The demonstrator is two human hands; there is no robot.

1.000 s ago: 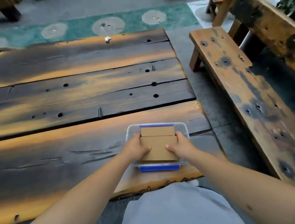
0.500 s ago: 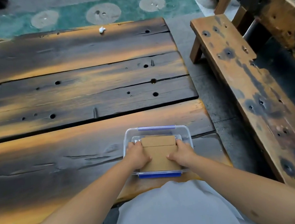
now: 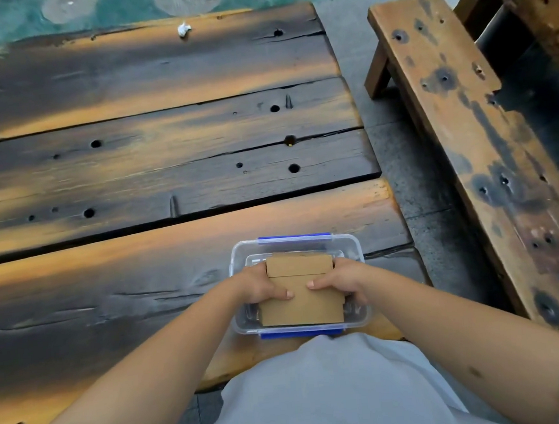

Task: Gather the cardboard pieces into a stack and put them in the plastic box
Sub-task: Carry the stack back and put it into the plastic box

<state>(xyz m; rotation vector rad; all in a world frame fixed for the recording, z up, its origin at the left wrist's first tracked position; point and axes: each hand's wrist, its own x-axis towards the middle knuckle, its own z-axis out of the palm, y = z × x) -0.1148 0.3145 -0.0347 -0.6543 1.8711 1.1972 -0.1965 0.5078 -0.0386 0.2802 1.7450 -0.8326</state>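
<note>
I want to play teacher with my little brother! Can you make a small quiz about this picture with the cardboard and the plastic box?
1. True or false: the cardboard stack is inside the plastic box.
2. Which hands grip the stack? A) only the left hand B) only the right hand C) both hands
3. Fill in: the box stands near the front right corner of the wooden ____.

Key
1. True: it sits within the clear walls, with both hands on it.
2. C: one hand grips each side, thumbs on top.
3. Table; the bench stands apart on the right.
</note>
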